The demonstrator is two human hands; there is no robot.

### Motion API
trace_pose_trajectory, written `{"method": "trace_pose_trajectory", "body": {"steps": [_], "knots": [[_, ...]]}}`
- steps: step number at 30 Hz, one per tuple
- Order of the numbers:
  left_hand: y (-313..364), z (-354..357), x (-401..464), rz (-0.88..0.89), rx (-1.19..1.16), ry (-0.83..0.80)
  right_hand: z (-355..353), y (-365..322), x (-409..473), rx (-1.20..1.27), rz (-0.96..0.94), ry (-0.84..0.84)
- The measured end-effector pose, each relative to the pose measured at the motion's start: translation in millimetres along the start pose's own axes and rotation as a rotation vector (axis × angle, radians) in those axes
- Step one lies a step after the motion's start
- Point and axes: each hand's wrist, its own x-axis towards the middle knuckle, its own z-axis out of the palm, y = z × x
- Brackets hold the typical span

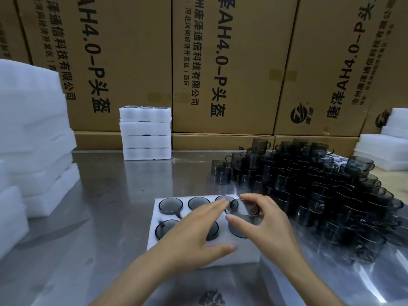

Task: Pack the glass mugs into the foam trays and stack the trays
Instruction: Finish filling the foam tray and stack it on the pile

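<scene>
Two bare forearms reach in from the near edge of a steel tabletop (123,186) toward a white foam tray (154,237) that lies flat in front of the person. The tray has six round pockets in two rows of three. The back row holds smoky grey glass mugs, and the front row's left pocket holds another; the front middle pocket is mostly hidden under the left hand.

The right hand (265,221) pinches the rim of one grey mug (242,217) between thumb and curled fingers, the mug sitting partly down in the front right pocket. The left hand (198,230) lies flat across the tray, fingers straight, fingertips beside that mug's rim, holding nothing.

To the right, a large heap of loose mugs (309,184) covers the tabletop up to its right edge. At the far edge, left of centre, stands a stack of packed trays (145,133), four high. Piles of spare foam (33,140) fill the left edge, and more foam (384,151) sits at the far right corner. Printed cardboard boxes (220,62) form a wall behind.
</scene>
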Motion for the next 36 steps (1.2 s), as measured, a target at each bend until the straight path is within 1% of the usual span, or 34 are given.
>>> {"method": "trace_pose_trajectory", "body": {"steps": [3,11,14,19,21,23,26,28,29,36], "knots": [[-1.2,1.7,-1.9,0.011,0.05,-0.015,4.6,1.2,0.3,-0.017,0.007,-0.006],[-6.9,6.2,-3.4,-0.009,-0.006,0.018,16.8,7.7,2.2,0.033,-0.042,0.016],[-7.4,6.1,-3.5,-0.009,-0.016,0.022,19.7,12.4,-0.4,0.005,-0.068,0.004],[-6.7,4.0,-3.9,0.002,0.006,0.003,17.1,13.0,-3.3,-0.047,-0.078,-0.066],[-4.6,1.6,-4.8,0.037,0.034,-0.013,10.6,12.7,-5.8,-0.063,-0.095,-0.11],[-2.3,-0.8,-7.2,0.102,0.095,-0.026,1.1,15.6,-10.6,-0.076,-0.164,-0.154],[-1.2,-4.6,-8.2,0.182,0.181,-0.036,-14.2,21.4,-15.3,-0.148,-0.287,-0.281],[-1.4,-8.0,-4.0,0.2,0.228,-0.062,-21.8,22.9,-13.0,-0.206,-0.3,-0.376],[-2.1,-9.0,-1.2,0.2,0.252,-0.077,-24.1,23.4,-11.5,-0.23,-0.302,-0.396],[-12.8,-3.4,1.5,0.169,0.34,-0.114,-17.1,30.4,-12.3,-0.4,-0.342,-0.399]]}}
